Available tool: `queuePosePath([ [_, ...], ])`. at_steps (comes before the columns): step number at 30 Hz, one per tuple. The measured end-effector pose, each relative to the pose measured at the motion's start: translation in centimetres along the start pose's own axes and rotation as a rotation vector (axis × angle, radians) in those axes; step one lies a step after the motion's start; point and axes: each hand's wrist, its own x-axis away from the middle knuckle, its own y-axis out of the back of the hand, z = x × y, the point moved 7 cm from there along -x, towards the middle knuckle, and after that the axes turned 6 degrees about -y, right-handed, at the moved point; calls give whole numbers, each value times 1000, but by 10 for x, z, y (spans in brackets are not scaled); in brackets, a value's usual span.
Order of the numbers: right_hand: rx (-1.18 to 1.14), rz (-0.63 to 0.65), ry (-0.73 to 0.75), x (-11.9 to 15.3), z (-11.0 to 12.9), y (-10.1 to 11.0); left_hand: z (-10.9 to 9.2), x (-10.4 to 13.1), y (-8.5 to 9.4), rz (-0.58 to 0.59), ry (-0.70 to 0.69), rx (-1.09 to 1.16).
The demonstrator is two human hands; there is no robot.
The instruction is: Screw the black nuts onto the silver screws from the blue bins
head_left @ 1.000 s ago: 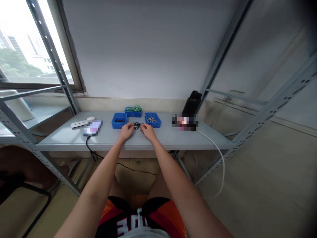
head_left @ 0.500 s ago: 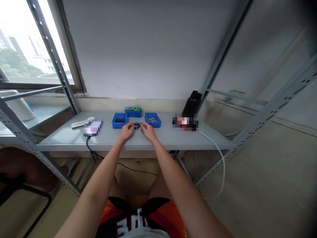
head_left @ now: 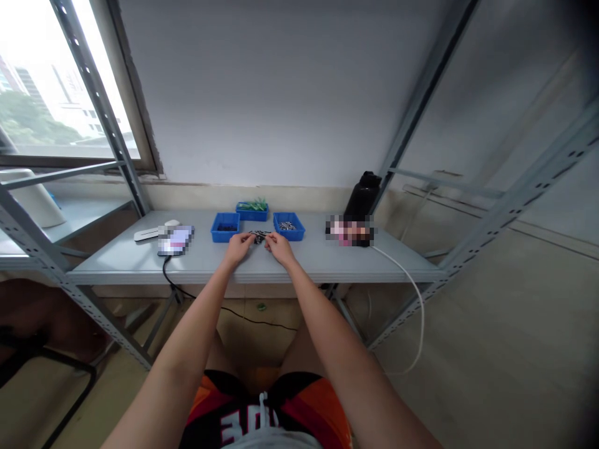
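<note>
My left hand (head_left: 239,247) is closed in a pinch at the left side of a small pile of dark and silvery pieces (head_left: 259,237). On the pile's right side my right hand (head_left: 280,247) pinches too, its fingertips pressed together. What either hand holds is too small to name. Behind my left hand is a blue bin (head_left: 226,216) with dark contents. A second blue bin (head_left: 302,232) with silvery pieces is behind my right hand. Farther back, between them, a third blue bin (head_left: 253,216) holds green pieces.
The grey shelf table (head_left: 187,265) bears a blurred phone (head_left: 176,241) with a black cable and a white object (head_left: 147,234) at left. A black bottle (head_left: 363,196) and a blurred item (head_left: 350,233) with a white cable stand at right. A person's leg (head_left: 51,318) shows at lower left.
My hands have barely shifted over the pile; their pinching fingers have moved slightly. The person's leg at lower left has moved a little.
</note>
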Motion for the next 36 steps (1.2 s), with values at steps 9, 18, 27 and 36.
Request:
queuePosePath([
  [9,46,102,37,7,11,-8,-9,1,0,12,-50,-9],
  [18,107,176,96,13,19,-12,-12,2,-3,44,-55,52],
  [27,22,46,37,8,10,-5,-6,2,-7,73,-37,6],
  [36,-14,23,53,3,5,-3,-15,3,-7,115,-98,-65],
])
